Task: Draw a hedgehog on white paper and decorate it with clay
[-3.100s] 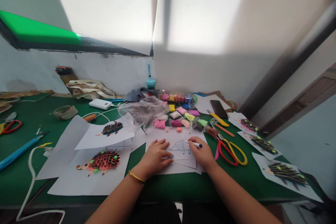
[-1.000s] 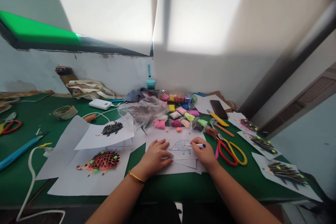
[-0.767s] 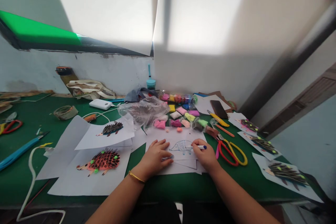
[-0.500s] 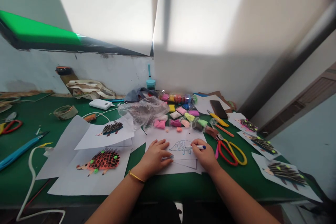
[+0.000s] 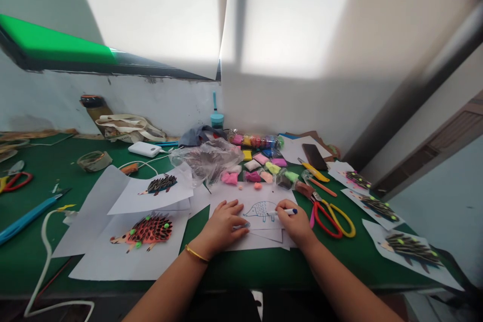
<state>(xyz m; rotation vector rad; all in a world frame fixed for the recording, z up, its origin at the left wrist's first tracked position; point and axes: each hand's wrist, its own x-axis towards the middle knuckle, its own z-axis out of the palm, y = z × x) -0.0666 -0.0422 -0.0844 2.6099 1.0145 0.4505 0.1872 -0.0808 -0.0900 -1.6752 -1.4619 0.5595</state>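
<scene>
On the white paper (image 5: 234, 241) in front of me is a hedgehog drawing (image 5: 260, 210) in blue line, its body filled with small marks. My right hand (image 5: 296, 224) grips a marker (image 5: 289, 212), white with a dark blue end, and its tip is at the drawing's body. Spread on the left part of the paper, my left hand (image 5: 226, 224) lies with its fingers apart. A small shiny piece shows near its thumb, too small to name. Little coral clay lumps (image 5: 257, 186) lie at the sheet's top edge.
Finished hedgehog pictures lie at left (image 5: 145, 234) and right (image 5: 411, 251). Packets of coloured clay (image 5: 260, 165) and a plastic bag (image 5: 211, 156) stand behind the paper. Scissors (image 5: 328, 219), a yellow cutter (image 5: 315, 171) and a phone (image 5: 314, 156) are at right; a white cable (image 5: 47, 246) runs at left.
My right hand and the marker have shifted very slightly over the hedgehog's body. My left hand stays in place on the paper.
</scene>
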